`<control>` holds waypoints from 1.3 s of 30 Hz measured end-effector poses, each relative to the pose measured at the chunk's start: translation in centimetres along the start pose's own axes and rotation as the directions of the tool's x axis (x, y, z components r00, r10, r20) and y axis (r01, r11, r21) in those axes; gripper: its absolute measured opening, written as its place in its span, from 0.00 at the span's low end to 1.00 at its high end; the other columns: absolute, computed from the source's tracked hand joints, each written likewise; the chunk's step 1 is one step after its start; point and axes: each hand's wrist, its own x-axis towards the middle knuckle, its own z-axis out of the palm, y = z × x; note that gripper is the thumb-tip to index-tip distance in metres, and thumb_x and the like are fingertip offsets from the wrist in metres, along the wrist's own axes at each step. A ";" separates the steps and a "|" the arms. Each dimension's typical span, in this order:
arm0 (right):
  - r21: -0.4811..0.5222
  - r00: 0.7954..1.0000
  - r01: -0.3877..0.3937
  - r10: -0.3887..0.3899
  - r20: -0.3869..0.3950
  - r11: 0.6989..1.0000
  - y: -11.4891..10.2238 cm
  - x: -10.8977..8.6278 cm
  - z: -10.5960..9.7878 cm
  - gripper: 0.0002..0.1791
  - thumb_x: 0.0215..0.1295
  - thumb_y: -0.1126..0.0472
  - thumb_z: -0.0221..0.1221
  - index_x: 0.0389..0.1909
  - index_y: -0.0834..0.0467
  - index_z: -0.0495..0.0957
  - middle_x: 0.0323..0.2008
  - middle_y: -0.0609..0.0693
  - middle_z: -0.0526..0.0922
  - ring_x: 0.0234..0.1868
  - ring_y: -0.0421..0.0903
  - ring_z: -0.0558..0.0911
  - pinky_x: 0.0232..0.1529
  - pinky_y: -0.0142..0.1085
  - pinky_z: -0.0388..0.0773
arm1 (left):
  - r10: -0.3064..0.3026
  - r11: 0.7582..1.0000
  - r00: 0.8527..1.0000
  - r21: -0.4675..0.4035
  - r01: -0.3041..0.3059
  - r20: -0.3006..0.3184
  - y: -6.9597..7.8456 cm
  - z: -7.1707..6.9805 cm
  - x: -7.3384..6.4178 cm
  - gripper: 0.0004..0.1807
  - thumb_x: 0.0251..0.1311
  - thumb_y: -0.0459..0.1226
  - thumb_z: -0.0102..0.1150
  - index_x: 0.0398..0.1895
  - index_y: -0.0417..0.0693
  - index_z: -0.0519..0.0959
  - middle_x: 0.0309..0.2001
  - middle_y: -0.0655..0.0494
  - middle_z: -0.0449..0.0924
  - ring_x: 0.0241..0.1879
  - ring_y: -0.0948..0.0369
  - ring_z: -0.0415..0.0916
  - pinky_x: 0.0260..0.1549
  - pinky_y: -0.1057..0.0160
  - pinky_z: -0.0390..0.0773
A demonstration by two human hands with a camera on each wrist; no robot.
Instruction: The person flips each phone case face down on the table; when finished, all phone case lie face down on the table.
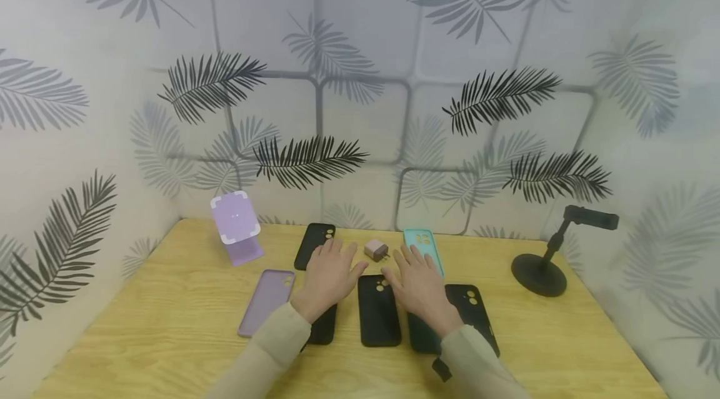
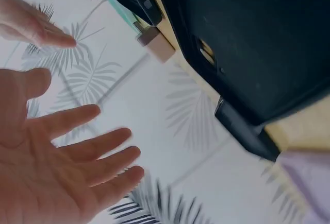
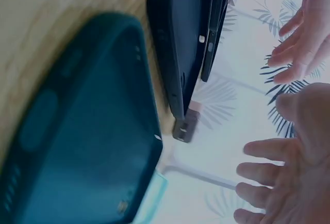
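Note:
My left hand (image 1: 328, 277) hovers with spread fingers, nothing in its grasp, over a black phone case (image 1: 324, 328) partly hidden by the wrist. Just beyond its fingers lies another black phone case (image 1: 312, 245). My right hand (image 1: 419, 283), likewise outstretched, is over a dark teal phone case (image 1: 423, 334). A turquoise phone case (image 1: 430, 245) sits beyond those fingertips. Between the two wrists is a black phone case (image 1: 379, 318), and a pinkish charger plug (image 1: 376, 250) stands behind it. Both wrist views show empty palms, the left hand (image 2: 62, 167) and the right hand (image 3: 289, 167) apart from the cases.
A purple phone case (image 1: 267, 302) lies left of the left forearm, and a black phone case (image 1: 474, 314) right of the right wrist. A lilac stand (image 1: 236, 221) rises at the back left. A black round-based stand (image 1: 540, 271) is at the right. Leaf-patterned walls border the wooden table (image 1: 568, 349).

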 end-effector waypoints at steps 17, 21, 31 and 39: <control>0.673 1.000 -0.009 0.017 -0.005 0.739 -1.2 2.6 0.8 0.15 0.72 0.57 0.57 0.52 0.59 0.82 0.47 0.54 0.86 0.48 0.51 0.84 0.47 0.45 0.84 | -0.137 0.833 0.991 -0.542 0.109 -0.011 -4.1 -0.1 1.6 0.10 0.68 0.44 0.57 0.41 0.51 0.85 0.37 0.55 0.85 0.37 0.58 0.81 0.36 0.55 0.82; 0.783 0.992 -0.093 -0.012 0.127 0.616 -1.7 3.5 1.5 0.15 0.72 0.60 0.56 0.54 0.63 0.81 0.47 0.57 0.85 0.45 0.51 0.85 0.43 0.45 0.85 | -0.163 0.710 0.981 -0.679 0.190 0.105 -5.9 0.2 2.0 0.11 0.69 0.41 0.57 0.42 0.46 0.85 0.34 0.54 0.85 0.34 0.58 0.82 0.31 0.61 0.81; 0.833 0.944 -0.153 -0.172 0.282 0.532 -3.0 6.0 2.6 0.20 0.73 0.64 0.54 0.60 0.70 0.73 0.57 0.68 0.78 0.54 0.57 0.82 0.52 0.43 0.83 | -0.189 0.579 0.943 -0.745 0.332 0.273 -10.3 0.2 2.5 0.14 0.70 0.38 0.54 0.51 0.38 0.80 0.44 0.42 0.84 0.38 0.56 0.82 0.37 0.58 0.85; 0.825 0.897 -0.220 -0.225 0.381 0.520 -3.9 8.2 3.7 0.21 0.74 0.65 0.50 0.64 0.68 0.71 0.63 0.66 0.74 0.62 0.57 0.77 0.63 0.46 0.76 | -0.221 0.475 0.908 -0.774 0.419 0.356 -12.9 0.3 3.0 0.20 0.68 0.27 0.50 0.62 0.29 0.71 0.62 0.32 0.71 0.58 0.41 0.74 0.52 0.51 0.82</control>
